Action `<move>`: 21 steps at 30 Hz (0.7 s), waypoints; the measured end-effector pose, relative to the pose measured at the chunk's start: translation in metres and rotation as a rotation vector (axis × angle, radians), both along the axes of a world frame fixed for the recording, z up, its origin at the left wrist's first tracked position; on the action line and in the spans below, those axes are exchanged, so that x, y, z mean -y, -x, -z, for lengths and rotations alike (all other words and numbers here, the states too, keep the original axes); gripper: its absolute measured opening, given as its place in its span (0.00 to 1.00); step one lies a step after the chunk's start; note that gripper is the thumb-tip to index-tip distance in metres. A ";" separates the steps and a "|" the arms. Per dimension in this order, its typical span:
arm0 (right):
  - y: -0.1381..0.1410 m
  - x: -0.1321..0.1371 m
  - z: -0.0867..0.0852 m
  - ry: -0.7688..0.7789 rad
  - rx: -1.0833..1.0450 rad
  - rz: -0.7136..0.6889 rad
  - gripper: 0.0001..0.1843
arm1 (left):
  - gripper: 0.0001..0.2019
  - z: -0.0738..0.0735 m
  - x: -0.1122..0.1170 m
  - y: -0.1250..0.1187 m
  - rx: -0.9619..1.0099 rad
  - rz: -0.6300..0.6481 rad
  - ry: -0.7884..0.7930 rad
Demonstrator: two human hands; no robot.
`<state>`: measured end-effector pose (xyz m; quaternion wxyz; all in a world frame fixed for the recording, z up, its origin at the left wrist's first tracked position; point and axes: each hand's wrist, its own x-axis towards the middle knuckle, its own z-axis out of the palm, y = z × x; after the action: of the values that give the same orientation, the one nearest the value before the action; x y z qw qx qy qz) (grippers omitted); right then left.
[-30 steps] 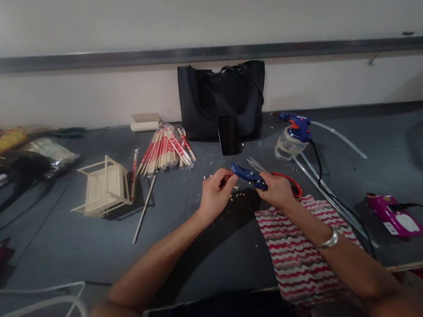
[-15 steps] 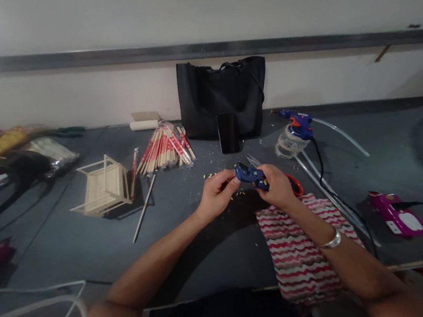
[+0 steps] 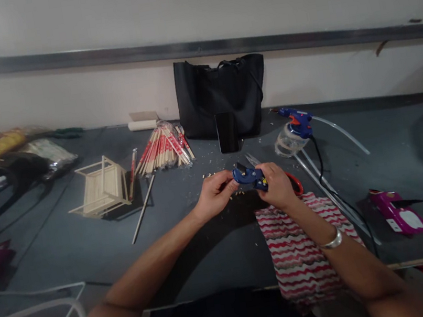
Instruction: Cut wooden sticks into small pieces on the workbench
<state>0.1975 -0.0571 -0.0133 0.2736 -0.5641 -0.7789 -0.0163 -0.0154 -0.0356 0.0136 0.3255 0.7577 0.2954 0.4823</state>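
My right hand (image 3: 276, 186) is wrapped round a blue plier-like cutter (image 3: 249, 176) with a black part near its head. At the cutter's left end, the thumb and fingers of my left hand (image 3: 217, 193) are pinched together. Whatever they hold is too small or hidden to name. Under and around the hands, small pale cut bits (image 3: 237, 193) lie on the dark table (image 3: 196, 267). Just behind my right hand is a pair of scissors with red handles (image 3: 294, 183), partly covered by that hand.
A small wooden stick frame (image 3: 100, 188), a loose stick (image 3: 143, 209) and wrapped chopsticks (image 3: 164, 147) lie left. A phone (image 3: 227, 133) leans on a black bag (image 3: 221, 93). Right are a glue gun (image 3: 298, 120), its cord, clear glue sticks (image 3: 330, 191), a striped cloth (image 3: 300, 251) and a purple box (image 3: 398, 212).
The cutter has shifted and turned slightly between my hands, its head a little further left. Both hands keep their grips, and the things on the table stay in place.
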 end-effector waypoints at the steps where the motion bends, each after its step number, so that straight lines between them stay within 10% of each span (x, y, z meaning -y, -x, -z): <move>1: 0.000 0.000 0.000 0.000 0.001 0.002 0.23 | 0.20 0.000 0.000 0.000 -0.001 0.001 -0.010; 21: -0.001 0.001 0.000 -0.029 -0.010 -0.006 0.16 | 0.21 0.000 0.002 -0.002 0.051 0.031 -0.007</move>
<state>0.1984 -0.0580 -0.0135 0.2855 -0.5580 -0.7788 -0.0240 -0.0135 -0.0375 0.0138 0.3375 0.7508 0.2736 0.4974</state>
